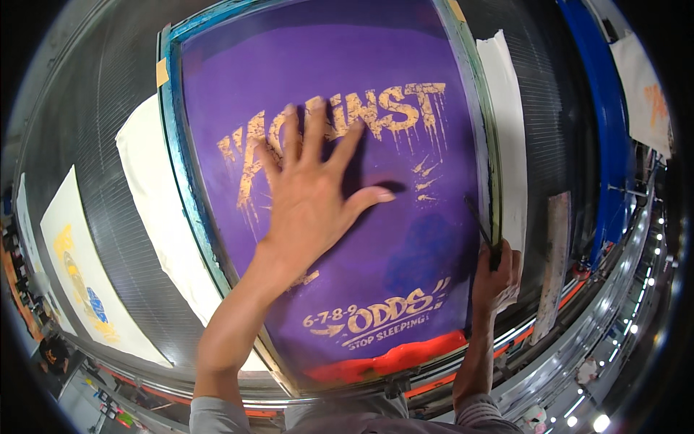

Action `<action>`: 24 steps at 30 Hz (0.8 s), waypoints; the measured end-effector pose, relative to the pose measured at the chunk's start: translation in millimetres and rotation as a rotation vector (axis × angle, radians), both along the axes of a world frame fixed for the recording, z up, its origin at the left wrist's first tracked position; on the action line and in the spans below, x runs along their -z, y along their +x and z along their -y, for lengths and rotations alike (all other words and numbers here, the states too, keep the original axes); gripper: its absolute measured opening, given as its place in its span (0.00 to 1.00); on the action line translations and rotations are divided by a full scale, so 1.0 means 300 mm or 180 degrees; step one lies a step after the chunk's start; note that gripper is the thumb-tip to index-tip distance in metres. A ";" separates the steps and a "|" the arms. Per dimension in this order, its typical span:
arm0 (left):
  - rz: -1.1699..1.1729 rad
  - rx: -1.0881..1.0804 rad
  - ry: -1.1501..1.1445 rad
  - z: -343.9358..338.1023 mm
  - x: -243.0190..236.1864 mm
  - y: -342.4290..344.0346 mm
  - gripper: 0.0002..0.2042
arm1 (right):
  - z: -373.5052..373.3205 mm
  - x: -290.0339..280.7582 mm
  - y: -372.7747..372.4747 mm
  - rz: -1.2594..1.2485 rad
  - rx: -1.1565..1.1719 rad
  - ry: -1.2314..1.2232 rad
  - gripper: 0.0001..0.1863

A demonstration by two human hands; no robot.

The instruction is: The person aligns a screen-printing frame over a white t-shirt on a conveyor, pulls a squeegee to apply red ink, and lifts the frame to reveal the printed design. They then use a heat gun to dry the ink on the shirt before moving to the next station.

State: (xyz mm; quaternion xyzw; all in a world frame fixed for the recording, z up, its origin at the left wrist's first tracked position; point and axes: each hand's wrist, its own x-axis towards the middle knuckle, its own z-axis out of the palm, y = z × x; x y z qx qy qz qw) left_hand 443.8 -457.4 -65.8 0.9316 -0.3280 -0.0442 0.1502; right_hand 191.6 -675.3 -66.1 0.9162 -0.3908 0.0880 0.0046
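A screen-printing screen (347, 50) with purple mesh and a teal-edged frame lies in front of me. Pale yellowish lettering shows in the mesh. My left hand (311, 177) is spread over the upper lettering, fingers apart and holding nothing; whether the palm touches the mesh I cannot tell. At the screen's right side, my right hand (497, 271) is closed around a thin dark tool (486, 233). Its tip points up and left, over the mesh; its exact kind is unclear. Thick red ink (405, 354) lies along the screen's near edge.
White fabric (148, 159) shows from under the frame on both sides. A printed white piece (94, 275) lies to the left on the dark table (108, 108). A worn flat strip (553, 267) rests at right, near a blue beam (603, 130) and metal rails.
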 end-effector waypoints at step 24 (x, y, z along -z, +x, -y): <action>0.0383 0.0162 0.0488 0.144 0.072 -0.013 0.51 | 0.040 0.022 -0.070 0.0033 -0.0351 0.0160 0.19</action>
